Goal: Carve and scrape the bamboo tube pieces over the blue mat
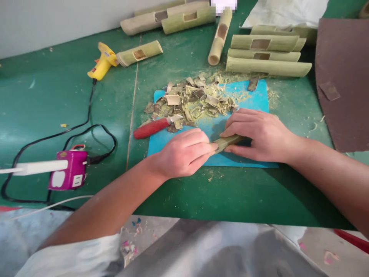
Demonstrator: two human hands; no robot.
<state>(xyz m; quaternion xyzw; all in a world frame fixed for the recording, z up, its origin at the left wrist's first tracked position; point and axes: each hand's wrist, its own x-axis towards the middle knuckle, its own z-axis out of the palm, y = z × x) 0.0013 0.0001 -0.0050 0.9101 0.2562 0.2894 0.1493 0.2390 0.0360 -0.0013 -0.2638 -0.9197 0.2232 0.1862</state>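
Note:
Both of my hands hold a short greenish bamboo piece (228, 143) low over a blue sheet (253, 159). My left hand (187, 152) is closed with its fingertips at the piece's left end. Around the right end are the fingers and thumb of my right hand (259, 134), which hide that end. Beyond them, dark sandpaper scraps and pale green shavings (198, 96) lie heaped on the sheet. A knife with a red handle (151, 128) rests left of the heap, its blade pointing right.
Cut bamboo tubes (268, 67) lie at the back. A yellow glue gun (102, 63) touches another tube at the left. Its black cord runs to a purple power block (69, 169). A brown sandpaper sheet (343, 115) covers the right side of the green table (173, 196).

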